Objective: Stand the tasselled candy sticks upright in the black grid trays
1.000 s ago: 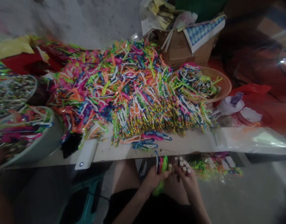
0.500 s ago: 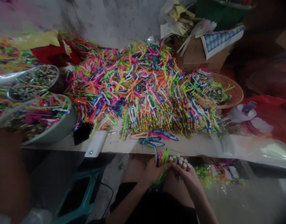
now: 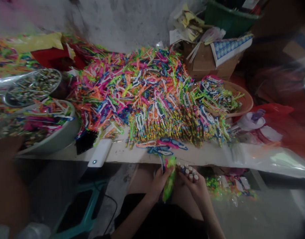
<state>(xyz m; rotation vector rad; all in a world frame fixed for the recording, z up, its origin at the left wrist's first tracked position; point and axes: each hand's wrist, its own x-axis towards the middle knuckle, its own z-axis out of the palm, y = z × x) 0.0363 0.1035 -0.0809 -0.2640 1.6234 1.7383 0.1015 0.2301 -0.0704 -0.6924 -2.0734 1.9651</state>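
Note:
My left hand is closed around a bundle of colourful flat strips, bright green in front with pink and blue behind. Beside it, my right hand grips a bunch of short sticks whose white round ends point up and away. The hands are slightly apart, low over my lap, just before the table edge. On the table right ahead lie a few loose blue, pink and orange strips. Behind them spreads a large pile of colourful strips, with a row of yellow patterned sticks along its front.
A white power bank lies at the table edge by a dark flat object. Filled tubs, including a pale one, stand left; an orange basket and cardboard box are right. Another person's arm shows at left.
My hands have parted a little. The green strips now hang lower in front of my left hand, and the sticks in my right hand are more exposed. The view has shifted slightly.

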